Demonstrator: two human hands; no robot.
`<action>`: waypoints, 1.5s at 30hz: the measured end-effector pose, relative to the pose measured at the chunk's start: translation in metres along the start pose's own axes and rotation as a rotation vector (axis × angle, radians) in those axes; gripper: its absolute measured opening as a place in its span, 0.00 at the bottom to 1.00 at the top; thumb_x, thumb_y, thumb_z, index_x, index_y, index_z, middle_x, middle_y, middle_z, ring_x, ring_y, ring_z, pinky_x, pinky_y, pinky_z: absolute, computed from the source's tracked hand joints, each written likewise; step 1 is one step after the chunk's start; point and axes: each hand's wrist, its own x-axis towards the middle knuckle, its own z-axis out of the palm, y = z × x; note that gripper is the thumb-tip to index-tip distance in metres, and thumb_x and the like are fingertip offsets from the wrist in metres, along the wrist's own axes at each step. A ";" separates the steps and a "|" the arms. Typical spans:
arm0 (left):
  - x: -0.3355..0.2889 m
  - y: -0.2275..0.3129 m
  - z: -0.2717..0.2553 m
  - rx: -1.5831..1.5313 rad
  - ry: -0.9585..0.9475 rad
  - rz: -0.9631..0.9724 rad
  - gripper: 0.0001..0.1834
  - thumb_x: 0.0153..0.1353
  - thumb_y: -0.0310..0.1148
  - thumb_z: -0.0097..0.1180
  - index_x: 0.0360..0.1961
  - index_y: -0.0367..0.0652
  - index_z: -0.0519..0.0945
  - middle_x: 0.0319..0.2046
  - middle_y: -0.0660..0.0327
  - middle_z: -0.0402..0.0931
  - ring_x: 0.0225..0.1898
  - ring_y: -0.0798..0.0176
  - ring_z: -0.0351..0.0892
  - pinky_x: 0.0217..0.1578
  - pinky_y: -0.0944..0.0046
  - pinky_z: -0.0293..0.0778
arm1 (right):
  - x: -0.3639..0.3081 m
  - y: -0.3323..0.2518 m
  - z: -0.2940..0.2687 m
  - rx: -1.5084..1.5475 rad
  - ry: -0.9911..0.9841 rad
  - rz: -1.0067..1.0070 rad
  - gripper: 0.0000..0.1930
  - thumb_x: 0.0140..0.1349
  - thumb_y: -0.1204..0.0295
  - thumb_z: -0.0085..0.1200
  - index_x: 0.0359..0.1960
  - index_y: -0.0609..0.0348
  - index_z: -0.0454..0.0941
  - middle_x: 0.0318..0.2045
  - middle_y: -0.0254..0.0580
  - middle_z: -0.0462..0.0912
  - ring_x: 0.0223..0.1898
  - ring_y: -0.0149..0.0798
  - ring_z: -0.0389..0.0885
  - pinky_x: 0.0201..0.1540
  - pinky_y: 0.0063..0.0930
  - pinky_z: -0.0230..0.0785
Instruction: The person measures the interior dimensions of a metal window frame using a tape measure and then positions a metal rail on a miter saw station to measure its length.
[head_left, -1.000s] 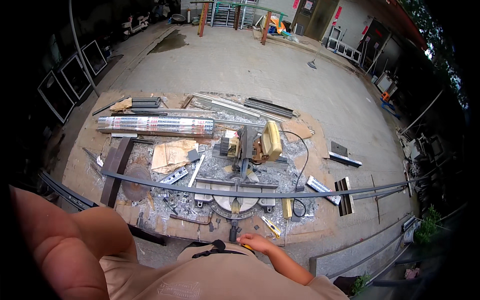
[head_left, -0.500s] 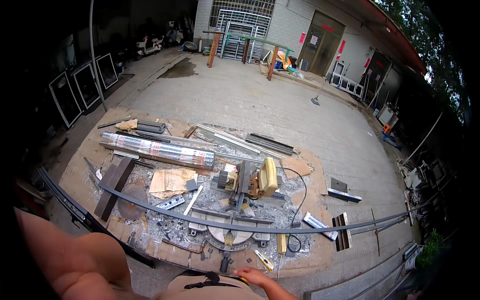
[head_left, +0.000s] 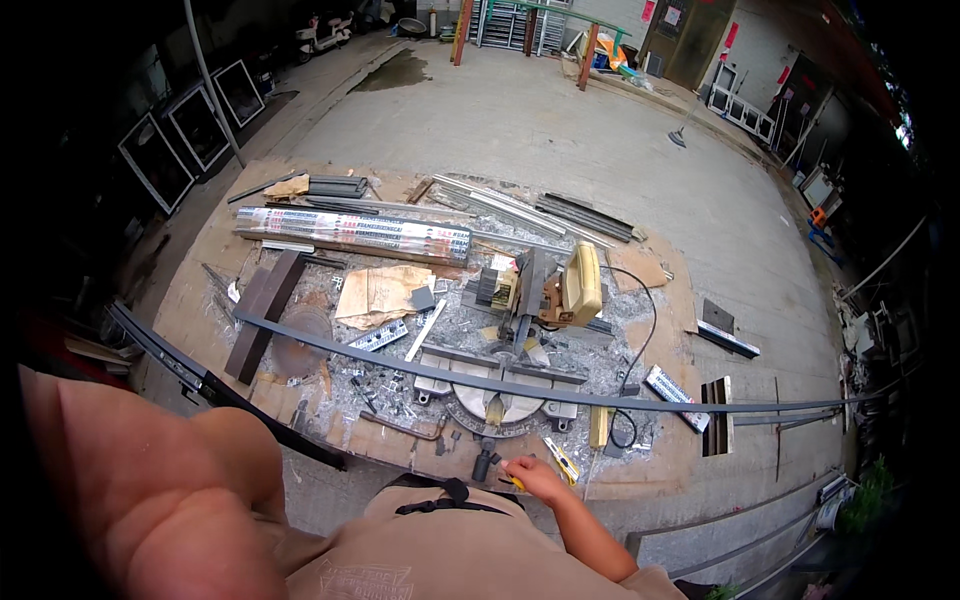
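- Left hand (head_left: 150,490) looms at lower left, raised close to the camera; its fingers are out of sight, so I cannot tell its grip.
- Right hand (head_left: 538,478), forearm angled inward, curls narrowly on a small yellow item (head_left: 517,482) by the near edge of the counter (head_left: 640,482).
- Grey bar (head_left: 550,393) crosses before the saw (head_left: 530,300), overhanging the counter's right edge.
- Concrete floor (head_left: 500,110) spreads wide beyond the far edge.

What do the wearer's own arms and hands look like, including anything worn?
The left hand and right hand are ungloved. The right forearm is bare, with no watch or cable visible, below a short, light-brown fabric sleeve. The matching shirt has a faint chest print.
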 end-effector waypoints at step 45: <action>-0.567 -0.066 -0.188 0.180 0.826 -2.233 0.09 0.78 0.36 0.52 0.48 0.45 0.82 0.33 0.68 0.79 0.29 0.73 0.76 0.31 0.70 0.73 | 0.117 -0.047 -0.075 -0.348 0.144 0.020 0.15 0.68 0.64 0.68 0.34 0.67 0.86 0.21 0.28 0.77 0.25 0.25 0.69 0.29 0.26 0.63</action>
